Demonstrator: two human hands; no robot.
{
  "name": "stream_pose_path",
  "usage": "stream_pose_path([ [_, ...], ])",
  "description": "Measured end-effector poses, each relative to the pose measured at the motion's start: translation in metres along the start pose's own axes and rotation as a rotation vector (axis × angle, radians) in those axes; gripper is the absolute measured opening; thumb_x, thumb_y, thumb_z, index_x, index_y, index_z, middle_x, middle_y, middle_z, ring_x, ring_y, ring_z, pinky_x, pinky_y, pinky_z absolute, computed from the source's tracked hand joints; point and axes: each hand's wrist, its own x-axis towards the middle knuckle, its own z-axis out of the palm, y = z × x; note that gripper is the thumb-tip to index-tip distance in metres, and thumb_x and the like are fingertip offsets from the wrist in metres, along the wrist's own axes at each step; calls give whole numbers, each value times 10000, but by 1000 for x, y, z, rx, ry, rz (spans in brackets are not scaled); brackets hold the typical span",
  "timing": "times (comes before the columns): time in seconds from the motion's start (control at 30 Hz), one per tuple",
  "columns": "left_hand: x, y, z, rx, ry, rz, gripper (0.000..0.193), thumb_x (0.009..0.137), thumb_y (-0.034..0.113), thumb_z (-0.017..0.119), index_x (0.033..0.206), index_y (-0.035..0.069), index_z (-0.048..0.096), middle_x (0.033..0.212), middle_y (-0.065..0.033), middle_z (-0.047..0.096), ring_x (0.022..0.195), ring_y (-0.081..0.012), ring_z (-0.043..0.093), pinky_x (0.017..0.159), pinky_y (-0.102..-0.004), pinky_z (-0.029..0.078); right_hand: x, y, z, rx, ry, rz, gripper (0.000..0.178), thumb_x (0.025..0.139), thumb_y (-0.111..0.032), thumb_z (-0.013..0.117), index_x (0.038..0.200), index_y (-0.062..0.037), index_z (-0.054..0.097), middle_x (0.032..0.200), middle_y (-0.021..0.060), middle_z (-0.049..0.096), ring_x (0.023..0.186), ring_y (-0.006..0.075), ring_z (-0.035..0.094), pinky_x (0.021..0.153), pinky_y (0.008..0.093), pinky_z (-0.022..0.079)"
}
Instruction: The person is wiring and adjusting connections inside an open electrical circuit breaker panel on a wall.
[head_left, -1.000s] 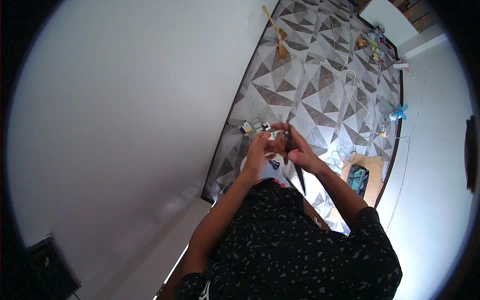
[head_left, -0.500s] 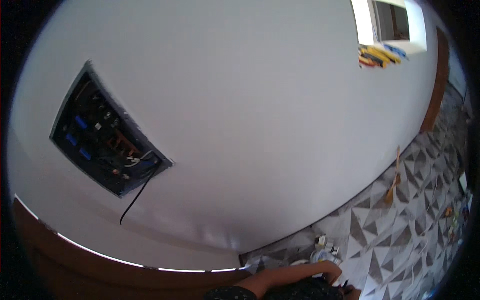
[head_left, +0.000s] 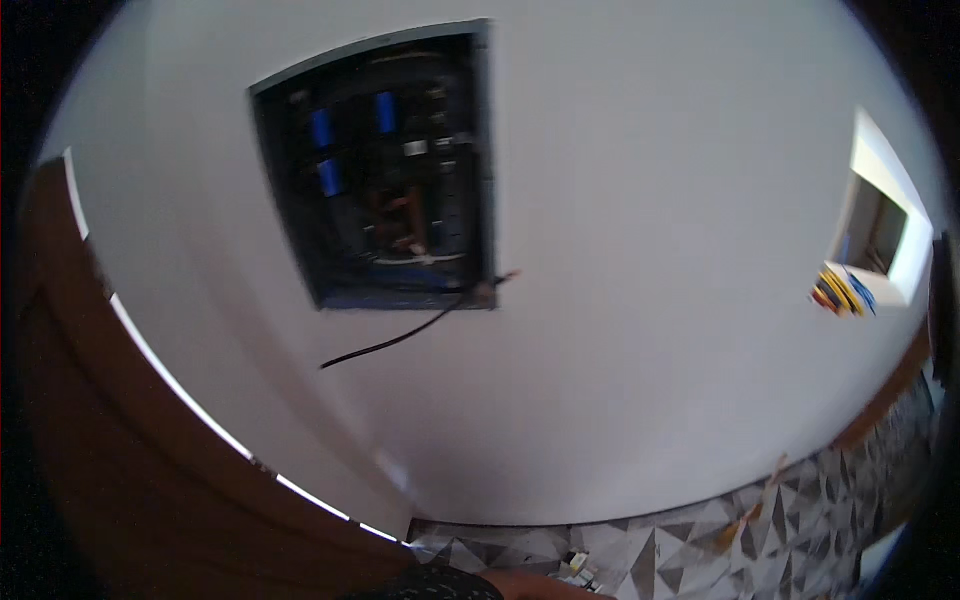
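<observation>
A bare forearm (head_left: 540, 585), seemingly my left, crosses the lower edge below a dark patterned sleeve (head_left: 440, 582). Both my hands lie outside the picture. Ahead of me an open electrical panel box (head_left: 490, 180) is set into the wall, its frame dark grey. Inside it are blue blocks (head_left: 386, 112), a small white piece (head_left: 415, 148), copper-coloured strips (head_left: 417, 215) and wires. A loose black cable (head_left: 390, 343) hangs out of the box's lower right corner and slants down left. Neither hand touches the box or the cable.
Yellow, red and blue-handled hand tools (head_left: 842, 292) rest on the ledge of a wall opening (head_left: 912, 260) at the right. A brown door (head_left: 130, 430) stands left. On the triangle-patterned floor (head_left: 660, 550) lie small white items (head_left: 578, 570) and a broom-like thing (head_left: 740, 525).
My view has turned, so the panel box now appears upright and nearer the middle. My hand, seen at the lower edge before, has dropped out of view; only part of the forearm shows.
</observation>
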Motion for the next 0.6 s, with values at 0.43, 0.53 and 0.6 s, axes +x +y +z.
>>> stream_pose_path([
  [0.43, 0, 11, 33, -63, 242, -110, 253, 778, 204, 711, 981, 54, 691, 915, -126, 675, 768, -287, 638, 681, -420, 514, 53, -53, -32, -259, -76, -334, 211, 891, -84, 594, 1073, -1, 662, 997, 201, 687, 877, 331, 646, 751, 415, 494],
  [0.53, -51, 30, -45, -48, 277, -77, 249, 791, 209, 700, 989, 58, 682, 919, -126, 667, 775, -286, 629, 692, -423, 509, 70, -59, -50, -315, -39, -380, 213, 889, -84, 597, 1075, -1, 660, 1002, 201, 686, 881, 332, 645, 750, 417, 493],
  [0.6, -74, 76, -122, -20, 281, -14, 247, 799, 212, 693, 995, 61, 676, 922, -125, 661, 780, -285, 622, 699, -425, 506, 84, -60, -68, -353, 25, -384, 214, 888, -85, 599, 1076, -1, 659, 1005, 201, 685, 883, 333, 644, 750, 418, 492],
])
